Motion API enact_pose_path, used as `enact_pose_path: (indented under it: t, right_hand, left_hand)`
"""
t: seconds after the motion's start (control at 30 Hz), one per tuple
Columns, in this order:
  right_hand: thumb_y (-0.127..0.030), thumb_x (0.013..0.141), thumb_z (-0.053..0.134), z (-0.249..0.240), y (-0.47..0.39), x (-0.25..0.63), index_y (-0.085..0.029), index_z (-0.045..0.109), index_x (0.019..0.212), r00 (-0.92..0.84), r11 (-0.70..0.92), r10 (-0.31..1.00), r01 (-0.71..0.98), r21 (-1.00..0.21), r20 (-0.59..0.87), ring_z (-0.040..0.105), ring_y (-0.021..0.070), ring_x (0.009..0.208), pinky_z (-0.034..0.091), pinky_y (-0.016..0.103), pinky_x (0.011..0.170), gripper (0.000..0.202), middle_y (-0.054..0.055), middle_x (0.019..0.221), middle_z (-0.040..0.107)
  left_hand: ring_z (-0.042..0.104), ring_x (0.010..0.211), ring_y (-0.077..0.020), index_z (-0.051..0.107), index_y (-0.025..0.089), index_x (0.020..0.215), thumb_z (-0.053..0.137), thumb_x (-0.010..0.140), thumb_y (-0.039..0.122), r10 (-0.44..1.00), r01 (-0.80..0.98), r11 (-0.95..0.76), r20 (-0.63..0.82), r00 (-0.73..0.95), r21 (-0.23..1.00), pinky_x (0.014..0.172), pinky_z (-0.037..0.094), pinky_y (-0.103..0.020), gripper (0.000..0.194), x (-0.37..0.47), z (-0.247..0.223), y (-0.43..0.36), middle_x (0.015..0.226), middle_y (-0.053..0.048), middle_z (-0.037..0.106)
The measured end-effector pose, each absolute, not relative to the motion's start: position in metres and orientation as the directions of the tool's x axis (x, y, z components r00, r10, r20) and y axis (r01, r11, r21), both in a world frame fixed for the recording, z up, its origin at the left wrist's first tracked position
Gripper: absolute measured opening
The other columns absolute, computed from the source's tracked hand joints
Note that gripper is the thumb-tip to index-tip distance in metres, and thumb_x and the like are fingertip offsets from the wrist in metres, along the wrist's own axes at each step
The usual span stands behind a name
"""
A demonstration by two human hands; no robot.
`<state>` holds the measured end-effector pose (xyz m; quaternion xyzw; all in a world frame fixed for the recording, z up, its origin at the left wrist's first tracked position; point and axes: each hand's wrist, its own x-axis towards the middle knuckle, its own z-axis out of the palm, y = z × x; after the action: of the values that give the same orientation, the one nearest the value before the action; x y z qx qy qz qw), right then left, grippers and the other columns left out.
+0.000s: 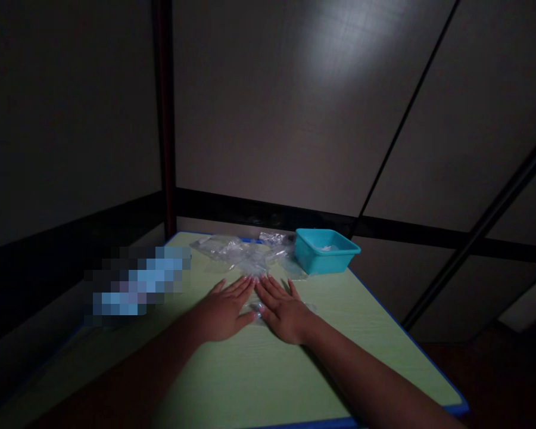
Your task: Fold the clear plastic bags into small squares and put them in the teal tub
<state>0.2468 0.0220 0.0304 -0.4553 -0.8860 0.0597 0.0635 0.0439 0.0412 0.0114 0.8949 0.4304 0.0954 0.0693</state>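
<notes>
Head view: the table [232,381] carries a loose heap of clear bags [232,253] at its far side, next to the tub [324,260]. Nearer, the left hand [221,313] and right hand [286,317] lie palm down, fingers extended, gripping nothing that shows; their fingertips nearly meet. The plastic [259,314] lies on the table between the thumbs and partly under the right hand. The step looks like pressing or smoothing it flat; the next move probably calls for even, outward pressure without creasing it.
</notes>
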Motion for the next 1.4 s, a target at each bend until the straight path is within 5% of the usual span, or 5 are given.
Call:
enact_pose_path:
  t: [0.27,0.53,0.83,1.13,1.4]
  right_hand:
    - [-0.050,0.091,0.018,0.038,0.012,0.244,-0.029,0.007,0.142,-0.539,0.555,0.831,0.822,-0.130,0.136,0.000,0.0230,0.136,-0.011,0.055,0.102,0.056,0.004,0.149,0.003]
    - [-0.049,0.090,0.014,0.035,-0.002,0.269,-0.023,0.009,0.142,-0.290,0.316,0.948,0.908,-0.275,0.133,0.000,0.0208,0.136,-0.006,0.057,0.102,0.059,0.005,0.149,0.001]
    - [-0.045,0.084,0.031,0.020,-0.009,0.269,-0.020,0.013,0.142,-0.364,0.376,0.926,0.912,-0.163,0.101,0.004,0.0229,0.136,0.001,0.058,0.102,0.067,0.009,0.149,0.007]
    - [-0.041,0.089,0.013,0.019,-0.005,0.264,-0.016,0.011,0.142,-0.262,0.277,0.960,0.938,-0.208,0.094,0.006,0.0191,0.136,0.004,0.057,0.102,0.059,0.008,0.148,0.009]
    - [-0.045,0.088,0.016,0.021,-0.008,0.264,-0.017,0.016,0.141,-0.251,0.280,0.957,0.927,-0.249,0.144,0.009,0.0178,0.136,0.005,0.056,0.103,0.060,0.006,0.148,0.013]
  left_hand:
    - [0.016,0.135,-0.0176,0.017,0.023,0.141,0.026,0.091,0.039,0.805,0.791,-0.590,0.199,0.559,0.164,0.108,0.008,-0.045,0.054,0.043,0.019,0.035,0.147,-0.004,0.018]
    - [0.012,0.135,-0.0185,0.024,0.018,0.140,0.025,0.091,0.037,0.817,0.846,-0.521,0.356,0.455,0.116,0.108,0.010,-0.045,0.052,0.064,0.039,0.025,0.147,-0.005,0.018]
    - [0.009,0.136,-0.0183,-0.003,0.020,0.142,0.003,0.088,0.057,0.854,0.809,-0.518,0.112,0.508,0.276,0.106,0.019,-0.043,0.066,0.141,0.025,-0.022,0.148,-0.003,0.001]
    - [0.011,0.136,-0.0206,0.020,0.016,0.141,0.009,0.087,0.059,0.935,0.919,-0.356,0.070,0.349,0.171,0.107,0.016,-0.044,0.070,0.087,0.016,-0.023,0.147,-0.006,0.013]
    - [0.009,0.135,-0.0242,0.020,0.007,0.140,0.013,0.087,0.057,0.980,0.979,-0.187,0.084,0.180,0.085,0.105,0.016,-0.049,0.073,0.037,0.016,-0.027,0.146,-0.014,0.011]
